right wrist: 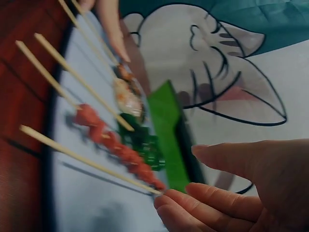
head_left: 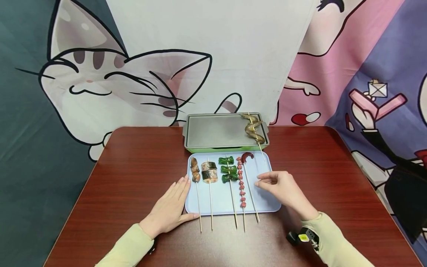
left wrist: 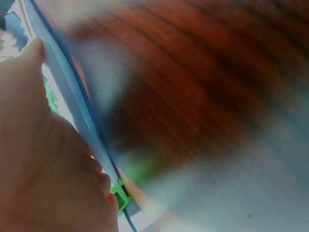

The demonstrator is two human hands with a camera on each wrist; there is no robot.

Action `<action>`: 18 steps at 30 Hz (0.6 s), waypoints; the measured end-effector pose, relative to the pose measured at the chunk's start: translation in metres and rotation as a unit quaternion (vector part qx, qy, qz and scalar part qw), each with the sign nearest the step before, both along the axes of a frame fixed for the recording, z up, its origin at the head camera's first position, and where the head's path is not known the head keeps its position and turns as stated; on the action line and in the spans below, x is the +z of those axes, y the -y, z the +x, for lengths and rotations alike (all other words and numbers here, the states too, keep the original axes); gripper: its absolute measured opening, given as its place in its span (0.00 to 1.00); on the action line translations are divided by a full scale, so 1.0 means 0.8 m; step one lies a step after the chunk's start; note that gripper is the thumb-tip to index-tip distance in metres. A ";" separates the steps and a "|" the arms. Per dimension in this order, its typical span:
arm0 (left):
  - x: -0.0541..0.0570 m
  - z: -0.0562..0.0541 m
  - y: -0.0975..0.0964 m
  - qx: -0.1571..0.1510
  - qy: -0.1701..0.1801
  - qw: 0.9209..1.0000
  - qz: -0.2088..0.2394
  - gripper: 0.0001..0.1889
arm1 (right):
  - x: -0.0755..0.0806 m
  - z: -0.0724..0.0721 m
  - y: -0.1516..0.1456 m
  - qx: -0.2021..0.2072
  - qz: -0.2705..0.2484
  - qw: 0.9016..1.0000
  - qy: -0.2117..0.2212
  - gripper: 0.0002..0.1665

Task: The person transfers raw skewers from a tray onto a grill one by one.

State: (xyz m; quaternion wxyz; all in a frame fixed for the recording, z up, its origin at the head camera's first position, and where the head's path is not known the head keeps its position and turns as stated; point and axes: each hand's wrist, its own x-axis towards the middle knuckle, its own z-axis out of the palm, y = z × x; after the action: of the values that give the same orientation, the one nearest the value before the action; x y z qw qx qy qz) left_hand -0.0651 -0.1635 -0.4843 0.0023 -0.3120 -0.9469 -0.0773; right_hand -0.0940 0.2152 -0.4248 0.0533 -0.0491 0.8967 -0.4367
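My left hand (head_left: 171, 205) lies with straight fingers along the left edge of a pale blue tray (head_left: 218, 205), its thumb at the front corner. Over the tray's right side hovers my right hand (head_left: 278, 185), fingers loosely bent and holding nothing; its thumb and fingertips stand apart in the right wrist view. Nearest to it is a skewer with a dark red curled piece (head_left: 247, 156). Left of that lie skewers of small pink-red pieces (head_left: 241, 183), green pepper (head_left: 228, 170), dark-skinned pale chunks (head_left: 209, 171) and brown chunks (head_left: 195, 170). Their sticks overhang the front edge.
Behind the tray stands a grey griddle pan (head_left: 217, 129) with a green base. At its right end lies a skewer of brownish curled pieces (head_left: 252, 128), its stick reaching over the tray. The reddish-brown wooden table (head_left: 140, 163) backs onto a cartoon-print cloth (head_left: 233, 55).
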 end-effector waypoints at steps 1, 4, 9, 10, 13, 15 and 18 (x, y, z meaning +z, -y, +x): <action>0.000 0.000 0.000 0.000 0.001 1.000 0.001 0.54 | -0.005 0.003 0.002 0.004 0.001 1.000 0.002 0.18; 0.000 -0.001 0.000 0.001 0.006 1.000 0.004 0.54 | -0.020 0.009 0.007 0.009 0.001 1.000 0.015 0.17; 0.001 0.000 0.000 0.001 0.012 1.000 0.003 0.54 | -0.038 0.015 0.015 0.024 0.005 0.999 0.025 0.14; 0.001 0.000 0.001 0.001 0.013 1.000 0.003 0.54 | -0.041 0.016 0.016 0.027 0.005 0.999 0.027 0.14; -0.001 -0.001 0.000 -0.001 0.009 1.000 0.016 0.54 | -0.046 0.019 0.018 0.034 0.001 0.999 0.033 0.14; -0.005 -0.002 0.001 -0.004 0.003 1.000 0.024 0.54 | -0.050 0.020 0.019 0.037 -0.001 0.999 0.038 0.15; -0.012 -0.004 0.002 -0.006 -0.008 0.999 0.038 0.54 | -0.053 0.021 0.018 0.036 -0.009 0.998 0.049 0.17</action>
State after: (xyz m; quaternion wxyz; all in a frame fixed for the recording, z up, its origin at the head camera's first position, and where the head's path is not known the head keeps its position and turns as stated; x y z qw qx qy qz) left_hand -0.0681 -0.1650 -0.4939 0.0209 -0.3184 -0.9413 -0.1105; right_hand -0.0773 0.2004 -0.4669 0.1123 -0.0601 0.8866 -0.4446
